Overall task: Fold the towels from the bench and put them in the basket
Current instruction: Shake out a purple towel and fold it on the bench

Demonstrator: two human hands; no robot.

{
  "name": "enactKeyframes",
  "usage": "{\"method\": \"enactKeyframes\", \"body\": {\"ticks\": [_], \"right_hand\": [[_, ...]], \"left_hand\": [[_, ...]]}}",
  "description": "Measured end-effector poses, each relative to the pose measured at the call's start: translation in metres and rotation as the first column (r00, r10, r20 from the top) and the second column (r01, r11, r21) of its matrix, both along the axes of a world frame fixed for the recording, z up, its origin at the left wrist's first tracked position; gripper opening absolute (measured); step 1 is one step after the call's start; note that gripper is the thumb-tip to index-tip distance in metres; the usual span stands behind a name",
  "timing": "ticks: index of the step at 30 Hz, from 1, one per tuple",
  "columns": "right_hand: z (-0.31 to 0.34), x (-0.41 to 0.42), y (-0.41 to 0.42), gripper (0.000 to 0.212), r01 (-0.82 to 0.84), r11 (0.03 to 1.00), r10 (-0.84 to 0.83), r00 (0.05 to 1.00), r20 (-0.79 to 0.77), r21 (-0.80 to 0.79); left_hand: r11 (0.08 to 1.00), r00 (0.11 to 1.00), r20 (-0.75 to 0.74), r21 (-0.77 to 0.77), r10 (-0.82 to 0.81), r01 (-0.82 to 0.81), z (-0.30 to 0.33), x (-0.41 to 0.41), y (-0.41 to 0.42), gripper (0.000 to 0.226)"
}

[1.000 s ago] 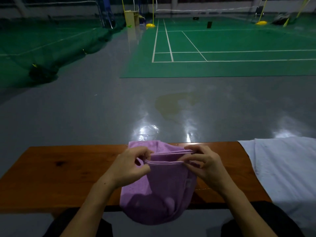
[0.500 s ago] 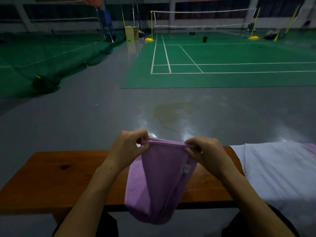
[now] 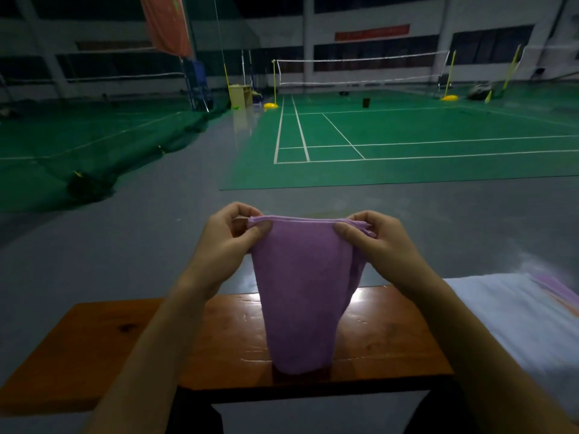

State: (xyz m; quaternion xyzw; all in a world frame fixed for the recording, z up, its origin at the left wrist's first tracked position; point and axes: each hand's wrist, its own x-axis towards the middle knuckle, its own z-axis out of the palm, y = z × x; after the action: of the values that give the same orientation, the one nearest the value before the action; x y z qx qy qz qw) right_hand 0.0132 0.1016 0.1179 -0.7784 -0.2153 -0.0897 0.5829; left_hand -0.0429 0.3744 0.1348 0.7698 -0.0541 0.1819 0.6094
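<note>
The bench was the largest thing close to the person, a brown wooden top with bare board on its left half. On its right end lay a white towel, spread flat, with a strip of another purple cloth at its far edge. Above the middle of the bench the purple towel hung already doubled, its lower fold just reaching the board. The left hand pinched one top corner between thumb and curled fingers, and the right hand pinched the other corner in the same way, so the top edge was stretched straight between them.

I think the main risk was that the layers at the top edge would slide apart, because several edges were held only by the fingertips. If one thumb loosened, that corner would probably drop and the fold would open. The hanging end could also crumple on the bench if the towel were lowered crookedly. No basket was visible, so a long reach to it might disturb the fold.

A red banner on the far wall carried writing, but it was too small and dim to read. I could see no label on the purple towel.
</note>
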Motion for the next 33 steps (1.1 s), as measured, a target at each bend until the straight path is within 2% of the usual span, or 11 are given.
{"method": "enactKeyframes", "body": {"ticks": [4,9,13,16,21,27,33], "right_hand": [[0.016,-0.024,-0.011,0.036,0.018,1.000,-0.016,0.998,0.064,-0.023],[0.035,-0.048,-0.021,0.030,0.014,0.997,-0.022,0.994,0.105,0.075],[0.023,-0.039,-0.026,0.031,0.003,0.999,-0.004,1.000,0.023,0.051],[-0.016,-0.014,-0.022,0.025,-0.010,1.000,0.010,0.995,-0.097,-0.002],[-0.119,0.044,-0.002,0.022,0.057,0.992,-0.078,0.981,-0.179,-0.115],[-0.202,0.092,0.032,0.024,0.181,0.969,-0.221,0.941,-0.255,-0.170],[-0.232,0.131,0.051,0.018,0.229,0.954,-0.273,0.929,-0.250,-0.191]], "left_hand": [[0.999,0.999,0.011,-0.003,-0.037,0.037,0.014,-0.024,-0.008,0.022],[0.992,0.994,0.092,-0.104,-0.058,0.067,0.032,-0.044,-0.018,0.016],[0.999,0.993,0.110,-0.009,-0.041,0.043,0.014,-0.034,-0.019,0.016],[0.996,0.997,0.077,0.082,0.017,-0.024,-0.027,-0.012,-0.012,0.018],[0.955,0.986,0.011,0.245,0.169,-0.166,-0.120,0.038,-0.001,0.015],[0.937,0.945,-0.129,0.227,0.300,-0.267,-0.209,0.087,0.009,0.017],[0.908,0.922,-0.138,0.276,0.361,-0.314,-0.230,0.128,0.018,0.023]]}}
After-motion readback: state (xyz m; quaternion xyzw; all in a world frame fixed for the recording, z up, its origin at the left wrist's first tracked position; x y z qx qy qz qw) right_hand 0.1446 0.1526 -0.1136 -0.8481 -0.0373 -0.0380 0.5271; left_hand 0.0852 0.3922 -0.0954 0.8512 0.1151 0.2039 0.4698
